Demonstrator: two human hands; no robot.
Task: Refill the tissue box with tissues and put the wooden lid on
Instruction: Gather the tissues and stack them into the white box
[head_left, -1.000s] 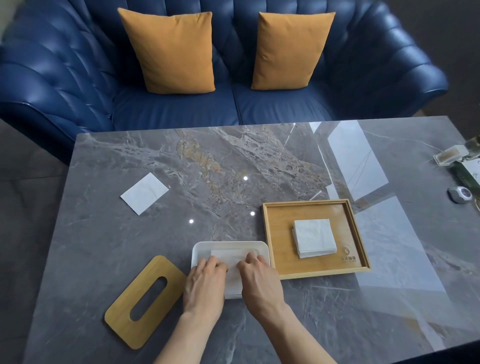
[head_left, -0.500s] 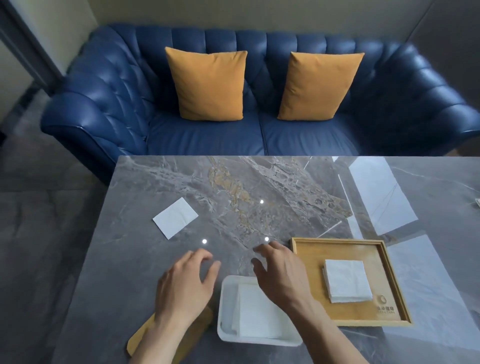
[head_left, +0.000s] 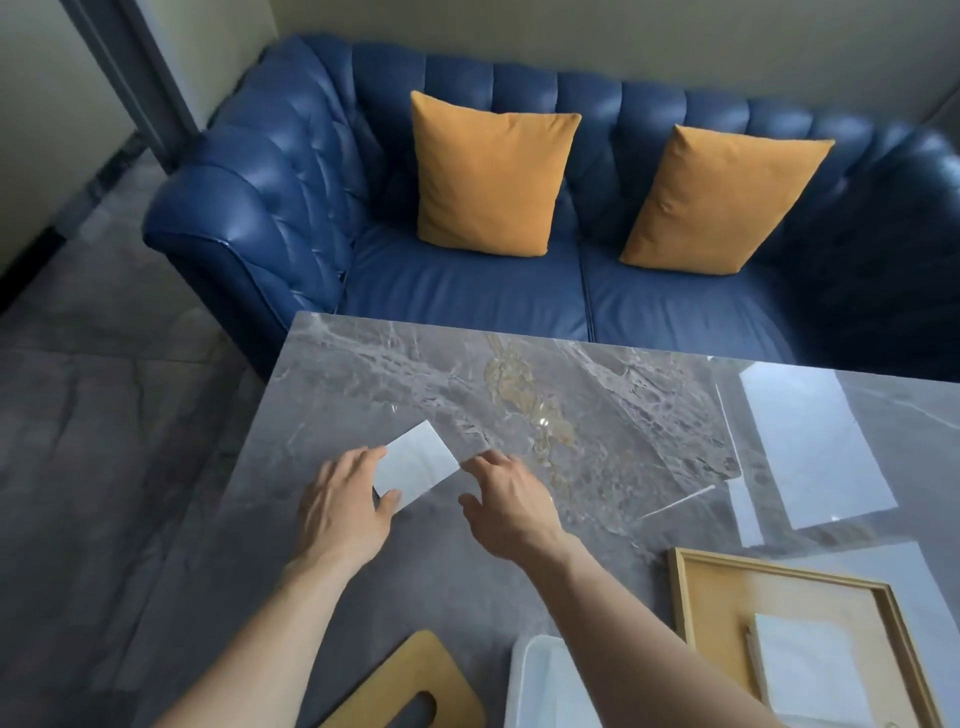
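Both hands reach out over the grey marble table (head_left: 649, 415) toward a single white tissue (head_left: 415, 465) lying flat on it. Tissue is square, rotated so its corners point roughly away, toward the camera, left and right: a diamond as seen from the head camera, no clear long axis.

Left hand (head_left: 345, 506): fingers spread, not gripping anything; fingertips cover the tissue's left corner, thumb sits at its near edge. Can't tell if it's pressing down or just above the sheet. Right hand (head_left: 506, 506): also spread and empty, fingertips just beside the tissue's right corner, contact unclear.

Near edge of frame: white tissue box (head_left: 535, 686), lid off, mostly hidden by the right forearm; contents not readable. Just left of it the wooden lid (head_left: 410, 675) lies flat on the table, slot facing up; its long axis runs diagonally, from near-left to far-right. Lid is cut off by the frame bottom.

Right of the box, a wooden tray (head_left: 711, 592) holds a stack of tissues (head_left: 810, 665), square, edges roughly parallel to the tray rim.

Beyond the table's far edge: blue sofa (head_left: 467, 291) with two orange cushions (head_left: 491, 174) upright against its back.
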